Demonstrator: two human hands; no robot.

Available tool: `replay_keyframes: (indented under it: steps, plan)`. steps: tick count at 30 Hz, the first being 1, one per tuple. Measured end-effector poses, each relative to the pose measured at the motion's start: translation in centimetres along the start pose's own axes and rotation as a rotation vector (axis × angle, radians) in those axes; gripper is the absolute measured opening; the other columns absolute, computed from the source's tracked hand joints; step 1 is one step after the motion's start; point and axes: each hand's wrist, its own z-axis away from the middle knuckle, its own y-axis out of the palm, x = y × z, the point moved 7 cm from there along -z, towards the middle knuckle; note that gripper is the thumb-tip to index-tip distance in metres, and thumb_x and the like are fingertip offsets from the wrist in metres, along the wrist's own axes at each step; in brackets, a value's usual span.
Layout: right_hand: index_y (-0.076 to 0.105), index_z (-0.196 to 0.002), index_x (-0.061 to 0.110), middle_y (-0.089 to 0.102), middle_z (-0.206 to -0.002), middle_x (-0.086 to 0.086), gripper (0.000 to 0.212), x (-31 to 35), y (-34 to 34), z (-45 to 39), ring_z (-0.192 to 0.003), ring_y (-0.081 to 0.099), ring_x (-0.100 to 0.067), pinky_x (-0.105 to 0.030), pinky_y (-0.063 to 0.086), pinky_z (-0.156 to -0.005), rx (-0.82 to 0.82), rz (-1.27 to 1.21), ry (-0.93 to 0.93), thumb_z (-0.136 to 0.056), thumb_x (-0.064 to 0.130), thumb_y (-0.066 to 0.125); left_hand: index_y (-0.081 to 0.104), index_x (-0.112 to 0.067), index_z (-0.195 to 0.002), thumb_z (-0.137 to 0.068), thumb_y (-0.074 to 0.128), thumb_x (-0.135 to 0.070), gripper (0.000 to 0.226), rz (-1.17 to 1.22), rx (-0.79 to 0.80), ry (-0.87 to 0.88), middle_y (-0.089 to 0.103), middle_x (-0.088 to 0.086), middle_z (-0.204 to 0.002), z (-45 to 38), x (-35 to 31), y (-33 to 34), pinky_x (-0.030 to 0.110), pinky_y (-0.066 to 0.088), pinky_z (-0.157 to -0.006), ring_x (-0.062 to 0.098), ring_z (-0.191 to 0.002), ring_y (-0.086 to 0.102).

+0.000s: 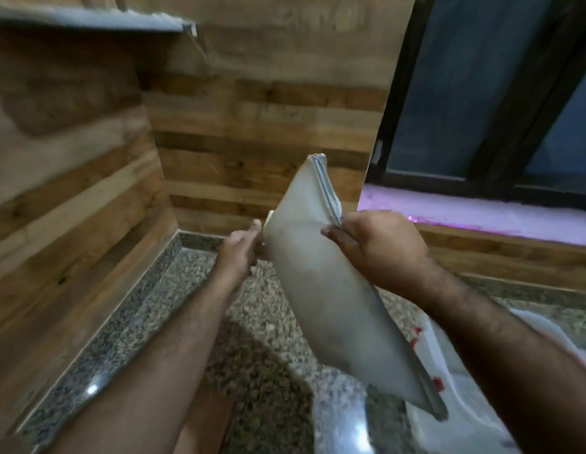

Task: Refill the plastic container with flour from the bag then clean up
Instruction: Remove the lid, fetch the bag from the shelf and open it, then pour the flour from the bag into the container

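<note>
Above the granite bench (245, 339), from the head view: flour bag (321, 283) held tilted, well clear of the stone, folded top edge uppermost. Right hand (380, 250) clenched on the bag's folded side seam; left hand (241, 249) at the bag's opposite edge, grip hidden behind it, cannot tell whether grasping. Plastic container not clearly visible; only crinkled clear plastic with red marks (449, 381) below the bag. Best done, probably, by steadying both edges and opening the fold slowly to avoid a puff of flour. Behind the bag, wood-plank wall (252, 126); right of it, dark window (481, 93) over a purple-lit sill (481, 214).
</note>
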Motion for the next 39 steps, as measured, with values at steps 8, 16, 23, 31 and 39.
replay_keyframes:
  steps: [8, 16, 23, 31, 39]
  plan:
    - [0.062, -0.077, 0.026, 0.058, -0.073, 0.008, 0.049, -0.7, -9.6, -2.5, -0.070, 0.057, -0.016, -0.038, 0.053, -0.065, -0.085, 0.124, -0.292, -0.098, 0.062, 0.036, 0.084, -0.020, -0.071, -0.102, 0.052, -0.052, 0.055, 0.177, 0.245, -0.172, 0.076, 0.013, -0.076, 3.2, -8.8, 1.2, 0.044, 0.062, -0.068, 0.029, -0.065, 0.072]
    - [0.043, -0.059, 0.032, 0.051, -0.058, 0.012, 0.049, -8.5, -13.1, 1.4, -0.054, 0.052, -0.008, -0.033, 0.040, -0.053, -0.164, 0.008, -0.238, -0.099, 0.060, 0.046, 0.066, -0.014, -0.082, -0.112, 0.047, -0.031, 0.039, 0.315, 0.259, 0.030, 0.048, -0.004, -0.038, 8.1, -13.9, 3.0, 0.011, 0.029, -0.033, 0.009, -0.025, 0.038]
    - [0.050, -0.065, 0.032, 0.058, -0.064, 0.013, 0.050, -15.3, -12.3, 6.0, -0.059, 0.061, -0.013, -0.034, 0.049, -0.058, -0.150, -0.123, -0.160, -0.094, 0.071, 0.035, 0.046, -0.019, -0.055, -0.108, 0.055, -0.036, 0.056, 0.250, 0.217, 0.094, 0.034, -0.004, -0.038, 11.1, -17.2, 7.1, 0.014, 0.019, -0.038, 0.009, -0.028, 0.026]
    - [0.066, -0.078, 0.023, 0.070, -0.076, 0.008, 0.059, -21.5, -11.1, 9.2, -0.070, 0.069, -0.019, -0.035, 0.053, -0.062, -0.195, -0.262, -0.121, -0.101, 0.070, 0.039, 0.050, -0.018, -0.064, -0.108, 0.056, -0.030, 0.046, 0.200, 0.153, 0.160, 0.035, -0.005, -0.038, 14.2, -19.6, 12.0, 0.011, 0.019, -0.036, 0.008, -0.028, 0.025]
    - [0.059, -0.067, 0.007, 0.060, -0.062, -0.009, 0.085, -25.7, -8.2, 12.2, -0.058, 0.059, -0.031, -0.052, 0.050, -0.056, -0.161, -0.286, -0.114, -0.097, 0.080, 0.028, 0.057, -0.019, -0.066, -0.108, 0.059, -0.028, 0.044, 0.051, 0.099, 0.223, 0.044, -0.006, -0.044, 17.9, -22.0, 16.2, 0.018, 0.026, -0.039, 0.008, -0.034, 0.033]
